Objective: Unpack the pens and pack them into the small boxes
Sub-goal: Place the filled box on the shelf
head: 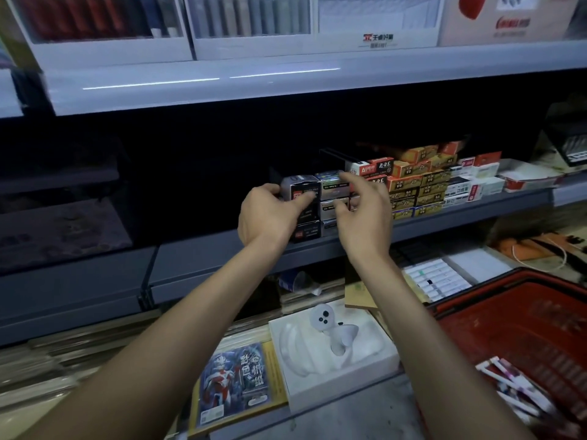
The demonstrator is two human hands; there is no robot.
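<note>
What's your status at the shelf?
Left hand grips top black box. Right hand open, at neighbouring silver box. Pens lie in red basket. Nothing blocking.

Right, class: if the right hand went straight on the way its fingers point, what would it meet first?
Probably the silver box on top of the stack, next to the dark box that the left hand grips. The right hand may be touching it; depth is unclear.

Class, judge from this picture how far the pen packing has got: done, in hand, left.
Done: small boxes stand stacked on the shelf; their contents are hidden. In hand: the left hand grips the top left box, the right hand open beside it. Left: pens lie in the red basket.
</note>
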